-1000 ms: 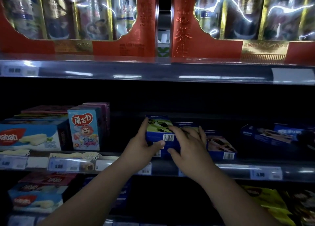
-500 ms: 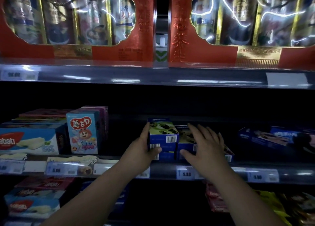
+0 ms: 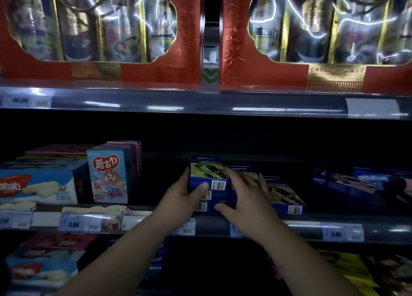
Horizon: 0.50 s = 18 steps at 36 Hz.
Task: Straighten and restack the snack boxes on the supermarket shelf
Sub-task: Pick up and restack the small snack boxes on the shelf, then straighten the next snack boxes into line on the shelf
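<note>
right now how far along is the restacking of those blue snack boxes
Done: a short stack of blue boxes stands at the shelf front, barcodes forward. In hand: the left hand grips the top box, the right hand rests on the neighbouring box. Left: the blue boxes farther right lie askew.

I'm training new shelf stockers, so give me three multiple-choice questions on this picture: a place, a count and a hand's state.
1. Where does the light blue cartoon box stand?
A. left of the left hand
B. on the floor
C. right of both hands

2. How many red gift boxes show on the top shelf?
A. one
B. two
C. four

3. What is the left hand doing?
A. hanging idle
B. pointing at a price tag
C. gripping the top blue box

Answers: 1 A, it stands upright to that hand's left; 2 B, one on each side of the central gap; 3 C, thumb on its front, fingers along its left side.
</note>
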Each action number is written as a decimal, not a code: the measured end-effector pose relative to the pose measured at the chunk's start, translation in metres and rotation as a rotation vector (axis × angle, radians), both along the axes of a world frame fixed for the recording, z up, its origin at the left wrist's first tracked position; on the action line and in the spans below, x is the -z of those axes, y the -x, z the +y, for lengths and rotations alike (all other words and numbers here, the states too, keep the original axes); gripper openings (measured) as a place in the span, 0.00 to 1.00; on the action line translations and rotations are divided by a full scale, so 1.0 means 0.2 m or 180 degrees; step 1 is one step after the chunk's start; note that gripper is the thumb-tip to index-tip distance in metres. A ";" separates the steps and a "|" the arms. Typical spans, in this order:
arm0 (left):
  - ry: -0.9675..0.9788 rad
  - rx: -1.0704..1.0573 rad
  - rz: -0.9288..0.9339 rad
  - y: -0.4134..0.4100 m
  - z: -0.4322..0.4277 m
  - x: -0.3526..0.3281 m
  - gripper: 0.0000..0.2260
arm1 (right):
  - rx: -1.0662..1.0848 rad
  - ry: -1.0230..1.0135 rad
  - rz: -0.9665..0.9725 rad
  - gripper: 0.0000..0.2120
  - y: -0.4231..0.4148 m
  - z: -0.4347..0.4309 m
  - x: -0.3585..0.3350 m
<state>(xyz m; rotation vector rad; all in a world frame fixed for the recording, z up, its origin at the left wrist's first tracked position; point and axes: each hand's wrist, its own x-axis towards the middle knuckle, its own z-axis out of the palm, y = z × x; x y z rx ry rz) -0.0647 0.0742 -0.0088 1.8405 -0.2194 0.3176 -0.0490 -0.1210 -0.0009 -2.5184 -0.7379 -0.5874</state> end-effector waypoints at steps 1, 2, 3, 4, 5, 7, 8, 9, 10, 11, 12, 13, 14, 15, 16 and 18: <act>-0.0099 -0.0015 -0.0009 0.00 0.00 0.00 0.22 | 0.0017 0.0041 -0.0027 0.38 0.00 0.00 0.00; -0.0222 -0.0039 -0.0022 0.01 0.01 0.01 0.22 | 0.0049 0.0076 -0.0079 0.36 0.00 -0.01 0.00; -0.0336 -0.0073 -0.0040 0.01 0.01 0.01 0.22 | 0.0094 0.0095 -0.0140 0.34 0.00 -0.01 0.01; -0.0428 -0.0106 -0.0043 0.01 0.00 0.01 0.22 | 0.0146 0.0096 -0.0210 0.32 -0.01 -0.02 0.01; -0.0489 -0.0127 -0.0042 0.01 0.00 0.00 0.22 | 0.0198 0.0088 -0.0276 0.31 -0.01 -0.02 0.01; -0.0578 -0.0137 -0.0008 0.01 0.00 0.00 0.19 | 0.0285 0.0075 -0.0354 0.29 -0.02 -0.03 0.01; -0.0608 -0.0171 0.0027 0.00 0.00 0.00 0.17 | 0.0328 0.0074 -0.0365 0.29 -0.02 -0.03 0.02; -0.0630 -0.0214 0.0061 0.00 -0.01 -0.01 0.15 | 0.0376 0.0077 -0.0364 0.29 -0.03 -0.04 0.02; -0.0664 -0.0265 0.0100 0.00 -0.01 -0.01 0.12 | 0.0426 0.0083 -0.0360 0.30 -0.04 -0.05 0.02; -0.0685 -0.0307 0.0108 0.00 -0.02 -0.02 0.10 | 0.0476 0.0082 -0.0358 0.31 -0.05 -0.07 0.03; -0.0722 -0.0342 0.0103 0.00 -0.02 -0.02 0.08 | 0.0534 0.0087 -0.0342 0.32 -0.06 -0.10 0.03; -0.0777 -0.0365 0.0060 0.00 -0.02 -0.03 0.10 | 0.0603 0.0091 -0.0305 0.34 -0.07 -0.13 0.04; -0.0862 -0.0394 -0.0007 0.00 -0.02 -0.02 0.16 | 0.0683 0.0091 -0.0261 0.37 -0.07 -0.16 0.04; -0.0966 -0.0433 -0.0098 0.00 -0.02 -0.02 0.24 | 0.0762 0.0097 -0.0211 0.40 -0.08 -0.19 0.05; -0.1081 -0.0479 -0.0167 0.00 -0.02 -0.03 0.31 | 0.0820 0.0114 -0.0151 0.42 -0.09 -0.22 0.06; -0.1292 -0.0499 -0.0267 0.01 -0.03 -0.03 0.37 | 0.0849 0.0114 -0.0008 0.41 -0.10 -0.25 0.08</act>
